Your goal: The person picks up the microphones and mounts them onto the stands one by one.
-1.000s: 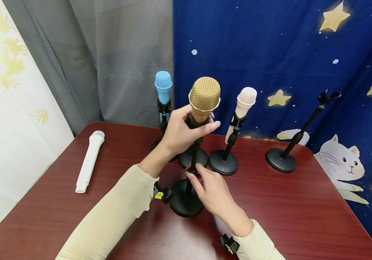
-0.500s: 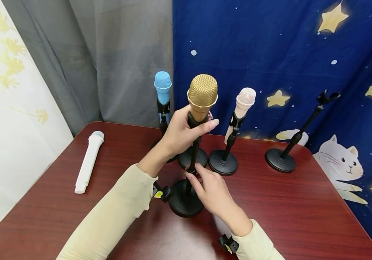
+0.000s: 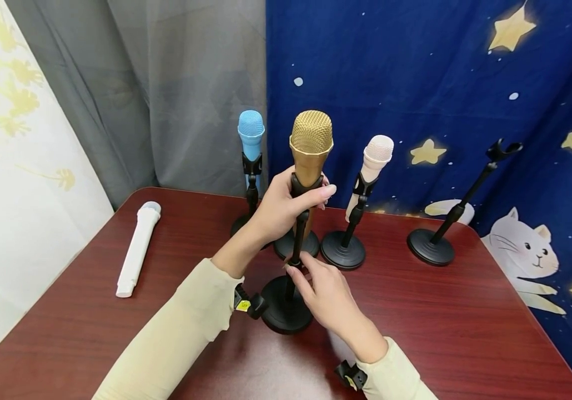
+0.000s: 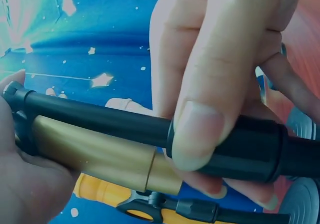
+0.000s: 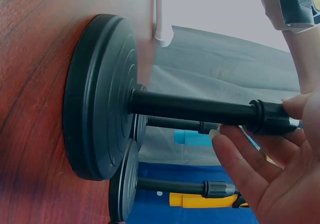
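A gold microphone (image 3: 311, 136) sits in the black clip (image 3: 306, 186) of a desk microphone stand (image 3: 299, 236), which stands on its round base (image 3: 286, 314). My left hand (image 3: 283, 205) grips the microphone and clip together, thumb across the front. Lower down, my right hand (image 3: 328, 289) pinches the stand's collar (image 5: 272, 118) with thumb and fingers. In the left wrist view, the gold handle (image 4: 95, 149) slants beside the pole, and the right thumb presses on the collar. The right wrist view shows the base (image 5: 102, 97) flat on the table.
Behind stand a blue microphone (image 3: 251, 133) and a pale pink one (image 3: 378, 153), each on its stand. An orange microphone (image 4: 102, 190) is hidden from the head view. A bare stand (image 3: 433, 244) is at right; a white microphone (image 3: 138, 247) lies at left.
The gold microphone's head has risen and tipped back, so more of its body shows, including handle below the clip. My left hand turned slightly with it; the right hand stayed on the collar.
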{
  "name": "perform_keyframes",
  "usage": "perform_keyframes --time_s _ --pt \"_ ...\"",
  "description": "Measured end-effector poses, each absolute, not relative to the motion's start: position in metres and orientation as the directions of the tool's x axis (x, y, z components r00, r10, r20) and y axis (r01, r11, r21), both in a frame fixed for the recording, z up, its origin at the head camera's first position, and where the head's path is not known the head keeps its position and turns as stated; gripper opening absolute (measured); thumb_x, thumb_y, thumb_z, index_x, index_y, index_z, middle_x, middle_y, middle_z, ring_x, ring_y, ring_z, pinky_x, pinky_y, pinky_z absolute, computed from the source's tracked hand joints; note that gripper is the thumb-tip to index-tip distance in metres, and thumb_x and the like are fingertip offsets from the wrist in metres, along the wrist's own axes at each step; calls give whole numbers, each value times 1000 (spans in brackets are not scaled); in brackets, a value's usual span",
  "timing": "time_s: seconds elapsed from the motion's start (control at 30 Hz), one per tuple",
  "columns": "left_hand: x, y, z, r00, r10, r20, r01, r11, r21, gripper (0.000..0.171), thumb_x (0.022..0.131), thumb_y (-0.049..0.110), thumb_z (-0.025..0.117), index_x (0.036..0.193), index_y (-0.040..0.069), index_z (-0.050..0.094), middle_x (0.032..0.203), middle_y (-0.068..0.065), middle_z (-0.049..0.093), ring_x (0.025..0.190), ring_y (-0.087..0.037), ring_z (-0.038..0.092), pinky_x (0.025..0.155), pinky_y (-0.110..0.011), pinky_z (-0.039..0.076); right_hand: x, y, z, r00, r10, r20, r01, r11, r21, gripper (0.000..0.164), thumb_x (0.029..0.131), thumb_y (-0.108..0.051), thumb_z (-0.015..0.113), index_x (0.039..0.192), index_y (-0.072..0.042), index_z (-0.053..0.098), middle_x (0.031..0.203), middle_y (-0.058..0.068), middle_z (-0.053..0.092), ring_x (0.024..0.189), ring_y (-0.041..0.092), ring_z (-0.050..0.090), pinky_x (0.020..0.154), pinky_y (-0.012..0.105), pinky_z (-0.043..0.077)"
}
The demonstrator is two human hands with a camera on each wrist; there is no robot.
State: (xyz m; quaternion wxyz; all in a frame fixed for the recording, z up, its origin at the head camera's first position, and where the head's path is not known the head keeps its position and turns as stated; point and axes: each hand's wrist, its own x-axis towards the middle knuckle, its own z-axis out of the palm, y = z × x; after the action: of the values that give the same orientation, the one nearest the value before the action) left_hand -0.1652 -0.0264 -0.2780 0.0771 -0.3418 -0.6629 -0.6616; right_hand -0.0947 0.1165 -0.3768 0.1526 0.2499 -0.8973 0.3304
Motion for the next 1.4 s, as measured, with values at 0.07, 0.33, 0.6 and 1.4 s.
perform_keyframes --time_s 0.07,0.33,0.6,1.4 --pt "-163 -28 -278 -765 341 547 550 -97 829 16 95 8 64 110 4 60 91 -8 66 85 -24 66 84 -35 54 -94 117 -375 -854 -346 388 -517 647 -561 9 102 -33 61 103 -26 66 71 -10 60 58 2 47 56 20 42" --pt "-152 -41 -288 -773 357 525 567 18 823 40 99 17 61 136 10 48 124 -14 66 109 -21 66 93 -40 54 -99 122 -378 -909 -389 151 -386 643 -661 25 98 -53 60 104 -29 66 66 -8 58 58 5 54 54 22 40" --pt "-138 -69 -308 -782 204 589 621 180 763 46 97 22 64 139 13 48 126 -10 60 116 -18 60 102 -39 51 -105 127 -394 -877 -479 17 -401 714 -574 41 84 -57 76 99 -20 68 79 -9 66 71 6 56 63 25 44" --pt "-173 -86 -348 -540 835 106 364 118 924 27 93 9 73 119 4 73 118 -18 74 114 -29 72 97 -34 57 -105 125 -411 -822 -569 3 -538 776 -329 80 64 -48 93 129 -12 64 133 1 66 121 17 63 93 43 54"
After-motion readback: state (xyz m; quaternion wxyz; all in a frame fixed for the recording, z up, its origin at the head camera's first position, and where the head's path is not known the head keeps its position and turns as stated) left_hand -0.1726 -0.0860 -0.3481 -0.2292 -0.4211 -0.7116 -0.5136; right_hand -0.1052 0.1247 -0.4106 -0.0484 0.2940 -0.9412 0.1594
